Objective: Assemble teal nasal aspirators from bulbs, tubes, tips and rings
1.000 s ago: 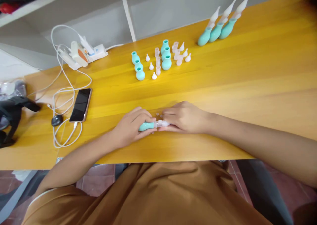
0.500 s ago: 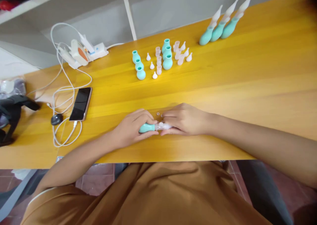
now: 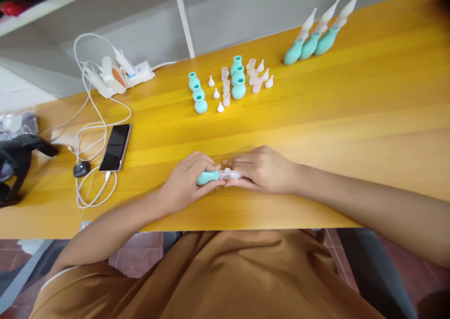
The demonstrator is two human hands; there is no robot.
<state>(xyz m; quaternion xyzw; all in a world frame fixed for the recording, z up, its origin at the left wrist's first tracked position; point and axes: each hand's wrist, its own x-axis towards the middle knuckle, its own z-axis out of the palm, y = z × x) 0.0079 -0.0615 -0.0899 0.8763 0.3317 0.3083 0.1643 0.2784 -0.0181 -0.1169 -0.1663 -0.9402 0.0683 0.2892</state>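
Near the front of the table, a nasal aspirator point(image 3: 208, 177) with a teal bulb and a clear middle lies level between my hands. My left hand point(image 3: 186, 178) is closed around the bulb. At the other end, my right hand point(image 3: 262, 171) is closed on the white nozzle, whose tip is hidden by the fingers. A small round white knob shows on the clear part. Just beyond the fingers lies a tiny clear ring point(image 3: 225, 162), with another small piece beside it.
Farther back stand teal bulbs point(image 3: 238, 89), clear connectors point(image 3: 227, 99) and white nozzle tips point(image 3: 220, 107). Three assembled aspirators point(image 3: 293, 53) stand at the back right. To the left are a phone point(image 3: 116, 148), white cables, a power strip point(image 3: 140, 73) and a black headset point(image 3: 21, 159).
The aspirator and the fingers on it have shifted very slightly. Both hands keep their hold, and the other things stay in place.
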